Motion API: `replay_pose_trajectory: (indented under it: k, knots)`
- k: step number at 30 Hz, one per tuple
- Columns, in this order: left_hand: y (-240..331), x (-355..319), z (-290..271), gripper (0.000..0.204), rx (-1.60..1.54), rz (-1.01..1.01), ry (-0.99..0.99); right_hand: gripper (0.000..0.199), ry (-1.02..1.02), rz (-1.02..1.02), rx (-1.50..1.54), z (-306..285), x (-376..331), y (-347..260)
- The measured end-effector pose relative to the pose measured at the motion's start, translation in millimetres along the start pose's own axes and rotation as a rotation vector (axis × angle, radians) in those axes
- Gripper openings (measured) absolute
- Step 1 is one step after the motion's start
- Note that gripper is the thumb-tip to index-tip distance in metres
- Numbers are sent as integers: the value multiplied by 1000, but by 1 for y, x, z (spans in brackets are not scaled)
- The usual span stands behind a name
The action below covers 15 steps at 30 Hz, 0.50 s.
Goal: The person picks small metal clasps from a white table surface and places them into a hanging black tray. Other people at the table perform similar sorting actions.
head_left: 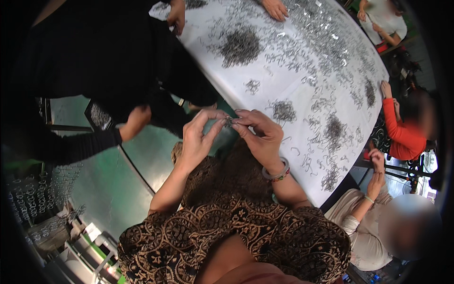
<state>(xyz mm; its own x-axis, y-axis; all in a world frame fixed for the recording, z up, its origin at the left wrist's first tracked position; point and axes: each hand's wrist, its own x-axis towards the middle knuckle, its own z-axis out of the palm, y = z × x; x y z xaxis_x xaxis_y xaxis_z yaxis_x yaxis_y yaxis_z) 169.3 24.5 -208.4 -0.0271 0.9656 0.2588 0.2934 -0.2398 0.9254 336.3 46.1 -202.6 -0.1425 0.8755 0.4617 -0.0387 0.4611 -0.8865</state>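
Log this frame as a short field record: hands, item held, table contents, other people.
left hand: left hand raised, fingertips pinching a small metal piece
right hand: right hand pinching the same piece from the other side; bangles on the wrist
table: white table strewn with small metal wire parts, some in dark heaps
others: person in black at left; person in red sleeve at right

Bare forearms here, and a brown garment (pixel 236 236) patterned with black ornate swirls; on the right wrist, a pale bangle (pixel 275 173) beside a thin multicoloured beaded bracelet (pixel 283 177).
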Motion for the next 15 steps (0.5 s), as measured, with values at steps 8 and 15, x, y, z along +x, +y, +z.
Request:
replay_pose_trajectory:
  k: [8, 15]
  knots:
    - [-10, 2, 10, 12, -19, -20, -108, 32, 13, -15, -64, -4, -5, 15]
    - [-10, 6, 7, 20, -230, -94, -134, 23, 45, -36, 69, -3, -6, 19]
